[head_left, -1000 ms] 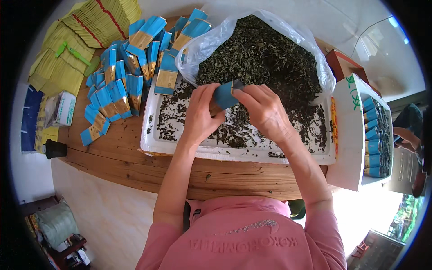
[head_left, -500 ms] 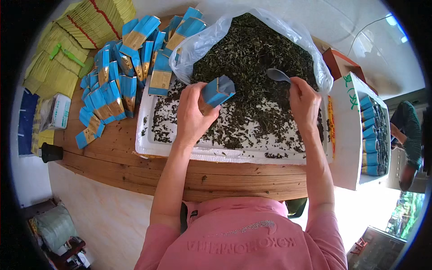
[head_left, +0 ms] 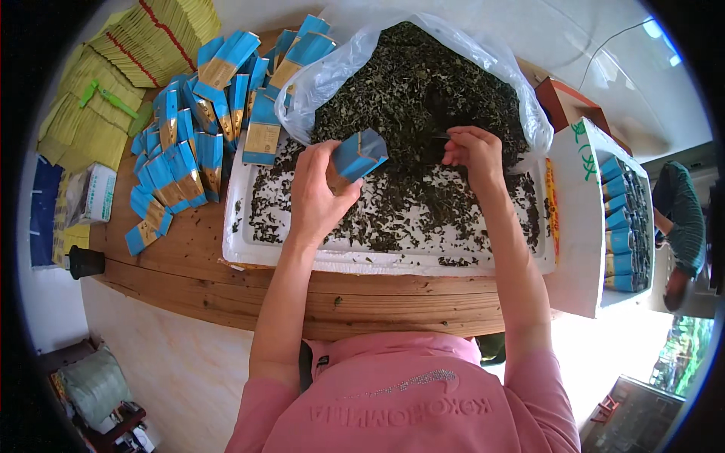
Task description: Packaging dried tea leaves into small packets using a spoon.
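Note:
My left hand (head_left: 311,189) is closed around a blue-and-gold paper packet (head_left: 358,157), tilted with its open end up and to the right. In my right hand (head_left: 477,155) I pinch a spoon (head_left: 441,137); only a sliver of it shows, and its bowl seems sunk in the leaves. The heap of dried dark-green leaves (head_left: 400,75) lies in a clear plastic bag (head_left: 313,94), spilling onto a white foam tray (head_left: 317,260) below both hands.
Many blue-and-gold packets (head_left: 177,170) are piled left of the tray. Yellow paper stacks (head_left: 91,113) stand at the far left. A white foam box (head_left: 578,249) at right holds rows of filled-looking packets (head_left: 619,226). A small black cup (head_left: 84,262) sits at the wooden table's (head_left: 189,279) left edge.
My right hand has moved left and the spoon's bowl, in plain sight before, is now mostly hidden among the leaves. The left hand keeps the packet in nearly the same place.

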`<move>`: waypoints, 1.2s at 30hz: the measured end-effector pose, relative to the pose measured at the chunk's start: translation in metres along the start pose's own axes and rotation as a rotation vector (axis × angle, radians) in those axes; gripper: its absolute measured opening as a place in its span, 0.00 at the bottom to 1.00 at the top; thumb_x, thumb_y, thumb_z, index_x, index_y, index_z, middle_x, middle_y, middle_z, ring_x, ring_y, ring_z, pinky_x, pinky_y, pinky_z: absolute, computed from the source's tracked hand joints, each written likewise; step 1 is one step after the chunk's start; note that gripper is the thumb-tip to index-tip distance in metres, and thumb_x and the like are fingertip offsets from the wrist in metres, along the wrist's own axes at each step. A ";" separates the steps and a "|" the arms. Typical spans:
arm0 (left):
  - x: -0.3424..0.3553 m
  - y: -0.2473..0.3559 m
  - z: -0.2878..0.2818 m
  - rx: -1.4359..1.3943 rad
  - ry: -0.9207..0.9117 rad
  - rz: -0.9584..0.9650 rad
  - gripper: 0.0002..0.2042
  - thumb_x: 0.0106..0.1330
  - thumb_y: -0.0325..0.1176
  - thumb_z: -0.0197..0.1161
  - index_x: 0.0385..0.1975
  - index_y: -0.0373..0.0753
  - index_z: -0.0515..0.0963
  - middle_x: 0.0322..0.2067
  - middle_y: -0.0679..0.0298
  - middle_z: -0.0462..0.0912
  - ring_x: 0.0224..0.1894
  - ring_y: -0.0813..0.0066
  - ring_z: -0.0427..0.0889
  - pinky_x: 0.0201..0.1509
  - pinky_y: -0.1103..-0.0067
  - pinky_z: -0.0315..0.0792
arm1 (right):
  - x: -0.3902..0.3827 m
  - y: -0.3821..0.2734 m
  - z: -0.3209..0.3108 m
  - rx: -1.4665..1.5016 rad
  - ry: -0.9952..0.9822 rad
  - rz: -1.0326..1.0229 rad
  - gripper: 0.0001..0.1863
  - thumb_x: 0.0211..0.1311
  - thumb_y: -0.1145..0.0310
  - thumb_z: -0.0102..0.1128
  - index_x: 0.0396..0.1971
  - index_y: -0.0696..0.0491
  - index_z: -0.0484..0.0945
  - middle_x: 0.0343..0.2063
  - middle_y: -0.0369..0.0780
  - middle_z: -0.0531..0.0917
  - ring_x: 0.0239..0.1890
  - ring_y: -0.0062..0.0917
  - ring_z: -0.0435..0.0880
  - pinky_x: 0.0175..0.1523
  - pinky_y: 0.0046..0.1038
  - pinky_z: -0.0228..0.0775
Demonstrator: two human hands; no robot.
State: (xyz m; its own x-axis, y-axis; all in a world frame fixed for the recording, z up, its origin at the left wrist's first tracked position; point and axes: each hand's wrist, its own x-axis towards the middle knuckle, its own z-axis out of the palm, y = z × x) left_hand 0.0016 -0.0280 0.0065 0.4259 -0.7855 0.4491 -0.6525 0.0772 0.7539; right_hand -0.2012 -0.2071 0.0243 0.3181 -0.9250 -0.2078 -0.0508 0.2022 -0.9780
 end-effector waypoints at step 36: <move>0.000 -0.002 0.000 -0.076 -0.027 -0.068 0.26 0.47 0.25 0.70 0.49 0.38 0.71 0.45 0.58 0.74 0.45 0.61 0.76 0.48 0.70 0.73 | 0.004 0.006 0.023 -0.475 0.082 -0.265 0.11 0.60 0.76 0.51 0.37 0.63 0.80 0.21 0.42 0.82 0.18 0.25 0.82 0.24 0.24 0.70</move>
State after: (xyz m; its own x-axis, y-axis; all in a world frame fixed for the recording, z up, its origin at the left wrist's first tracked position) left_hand 0.0031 -0.0283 0.0048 0.4501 -0.8065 0.3834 -0.5725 0.0689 0.8170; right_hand -0.1784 -0.2020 0.0182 0.3038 -0.9506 0.0643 -0.4069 -0.1905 -0.8934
